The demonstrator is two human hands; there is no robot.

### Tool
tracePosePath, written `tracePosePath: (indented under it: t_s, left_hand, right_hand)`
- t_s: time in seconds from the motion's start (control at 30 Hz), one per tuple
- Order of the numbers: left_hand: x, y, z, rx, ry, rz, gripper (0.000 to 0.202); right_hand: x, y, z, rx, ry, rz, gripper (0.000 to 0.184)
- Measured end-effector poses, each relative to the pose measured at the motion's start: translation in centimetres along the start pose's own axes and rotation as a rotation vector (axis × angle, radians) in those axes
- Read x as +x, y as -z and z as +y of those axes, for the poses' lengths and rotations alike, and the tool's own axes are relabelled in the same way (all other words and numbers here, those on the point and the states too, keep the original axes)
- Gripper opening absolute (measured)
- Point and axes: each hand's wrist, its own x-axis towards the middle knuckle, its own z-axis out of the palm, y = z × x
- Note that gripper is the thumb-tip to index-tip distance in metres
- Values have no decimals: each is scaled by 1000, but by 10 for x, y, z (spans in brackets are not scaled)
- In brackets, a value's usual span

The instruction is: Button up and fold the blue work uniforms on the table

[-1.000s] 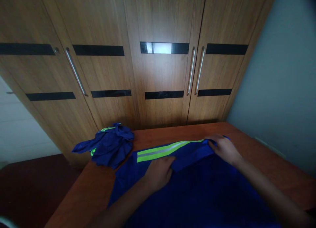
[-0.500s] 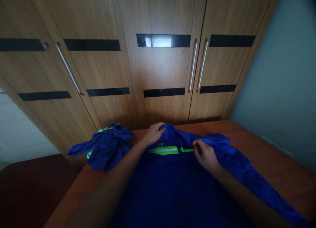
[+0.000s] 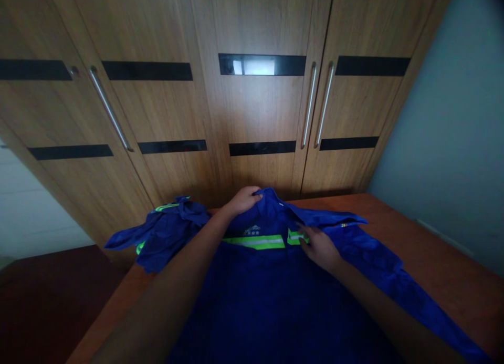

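A dark blue work jacket [image 3: 275, 301] lies spread before me, with a green-and-silver reflective strip [image 3: 260, 242] across its chest and small pale print above it. At the far end, my left hand [image 3: 244, 199] is closed on the jacket's collar, which it holds raised. My right hand [image 3: 321, 248] is at the jacket's front, beside the shorter piece of reflective strip. Its thumb and fingers are closed on the cloth there. One sleeve [image 3: 417, 295] stretches toward the lower right.
A crumpled blue garment [image 3: 169, 238] with green strips lies left on the reddish-brown surface [image 3: 397, 217]. Behind stands a wooden wardrobe [image 3: 260, 106] with long metal handles. A pale wall [image 3: 452, 159] closes off the right side.
My left hand has lifted the collar slightly higher and farther away. My right hand has shifted a little left and down onto the short strip, and more of the chest print shows.
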Motion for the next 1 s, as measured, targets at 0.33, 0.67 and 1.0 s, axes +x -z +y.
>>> tracePosePath:
  t_s: [0.33,0.67,1.0]
  left_hand:
    - [-4,-2,-1,-37,-39,-22,24]
    - [-33,-4,34,83,-135,-101,28]
    - [-132,-23,91,237,-147,-137,40]
  right_hand:
    - [13,-27,-12,29,141,-82,44]
    - [6,-25,-27,-7,175,-165,39]
    - [-68,46,-15,429,-74,-144,43]
